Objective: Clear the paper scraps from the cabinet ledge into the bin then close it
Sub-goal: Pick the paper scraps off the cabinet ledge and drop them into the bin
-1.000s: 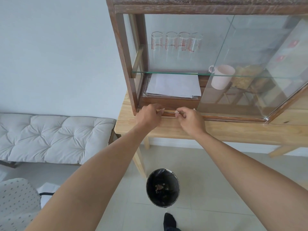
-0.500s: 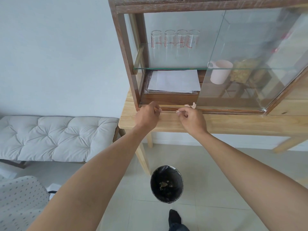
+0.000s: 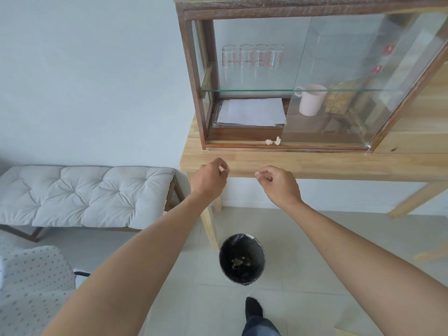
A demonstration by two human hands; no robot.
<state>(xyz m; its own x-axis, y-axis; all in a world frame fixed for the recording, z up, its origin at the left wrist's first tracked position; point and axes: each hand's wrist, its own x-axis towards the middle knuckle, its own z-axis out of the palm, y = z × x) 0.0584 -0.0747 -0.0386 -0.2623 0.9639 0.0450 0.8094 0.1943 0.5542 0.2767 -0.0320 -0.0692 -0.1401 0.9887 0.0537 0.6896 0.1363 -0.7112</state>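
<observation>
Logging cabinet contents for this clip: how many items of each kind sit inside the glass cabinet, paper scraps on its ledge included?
Measuring glasses: 4
Pink mug: 1
Stack of white paper: 1
Jar of yellowish contents: 1, blurred behind the glass
Paper scraps on ledge: 2
Total: 9

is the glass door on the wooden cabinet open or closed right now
Open. The sliding glass door of the brown wooden cabinet sits to the right, leaving the left half uncovered, with the stack of white paper sheets exposed behind no pane.

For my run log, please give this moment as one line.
left hand: pinching scrap | right hand: pinching scrap | ledge scraps: two left | bin: open
</observation>
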